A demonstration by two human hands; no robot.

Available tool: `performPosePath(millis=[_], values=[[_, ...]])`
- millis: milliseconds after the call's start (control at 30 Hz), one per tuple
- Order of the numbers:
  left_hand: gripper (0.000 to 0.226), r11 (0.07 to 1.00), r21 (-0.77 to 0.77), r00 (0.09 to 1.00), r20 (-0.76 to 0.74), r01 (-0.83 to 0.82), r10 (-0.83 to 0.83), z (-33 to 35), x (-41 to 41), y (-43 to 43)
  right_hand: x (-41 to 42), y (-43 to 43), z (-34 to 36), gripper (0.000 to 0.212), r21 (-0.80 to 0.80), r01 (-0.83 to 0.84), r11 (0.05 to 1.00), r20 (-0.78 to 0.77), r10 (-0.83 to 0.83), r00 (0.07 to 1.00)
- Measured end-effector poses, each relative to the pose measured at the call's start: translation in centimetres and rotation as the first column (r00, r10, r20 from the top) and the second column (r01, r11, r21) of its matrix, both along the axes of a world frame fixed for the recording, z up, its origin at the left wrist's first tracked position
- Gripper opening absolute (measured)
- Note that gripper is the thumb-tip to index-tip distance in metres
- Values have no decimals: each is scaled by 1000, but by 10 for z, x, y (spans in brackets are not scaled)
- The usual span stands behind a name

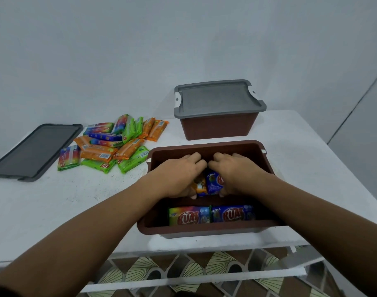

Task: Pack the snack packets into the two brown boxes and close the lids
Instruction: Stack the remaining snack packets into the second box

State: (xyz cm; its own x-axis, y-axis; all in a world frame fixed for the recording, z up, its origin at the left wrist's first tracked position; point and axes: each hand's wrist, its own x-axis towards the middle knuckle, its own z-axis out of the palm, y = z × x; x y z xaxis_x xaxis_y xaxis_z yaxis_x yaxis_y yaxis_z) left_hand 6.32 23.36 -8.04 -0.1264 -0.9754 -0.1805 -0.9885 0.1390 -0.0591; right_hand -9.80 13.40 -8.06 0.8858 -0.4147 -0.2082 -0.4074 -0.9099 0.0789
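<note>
An open brown box (207, 229) stands at the table's front edge. Both hands are inside it. My left hand (179, 176) grips an orange snack packet (200, 186). My right hand (236, 172) grips a blue snack packet (213, 182) beside it. Two packets marked KUAT (211, 215) stand on edge along the box's near wall. Behind it sits a second brown box (217, 127) with a grey lid (217, 96) closed on it. A pile of loose snack packets (112, 142), orange, green and rainbow-coloured, lies to the left of the open box.
A loose dark grey lid (33, 151) lies flat at the table's far left. The white table (76, 200) backs onto a pale wall. Its front edge runs just below the open box, with a lower shelf and patterned floor (183, 269) beneath.
</note>
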Motion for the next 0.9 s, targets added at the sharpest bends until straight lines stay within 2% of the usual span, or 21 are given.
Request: performPosePath(millis=[133,200,300,400,633,733,800,900], values=[[66,999,32,998,52,22,-23,3,1,0,-2,1,3,81,-4,3,1000,16,-3,1000],[61,990,138,995,97,-12,-1,3,0,-1,-3,-1,3,79,-22,6,1000,0,-6,1000],[55,959,269,984,169,-93,48,1,-3,-2,0,-1,3,75,-1,29,1000,-109,-29,994],[53,963,255,975,219,-88,31,2,-8,-6,5,-3,0,69,32,77,996,-234,-68,970],[50,977,191,968,246,-90,42,1,-12,-8,8,-7,1,65,20,148,989,-185,-142,972],[53,971,216,977,207,-100,55,3,-11,-6,5,-5,3,64,71,192,979,-192,-176,966],[55,967,228,989,118,-113,87,6,-7,-5,3,-6,7,45,164,238,957,-181,-208,961],[28,990,121,990,-114,-73,87,15,6,-6,1,-5,18,30,351,254,901,-47,-254,966]])
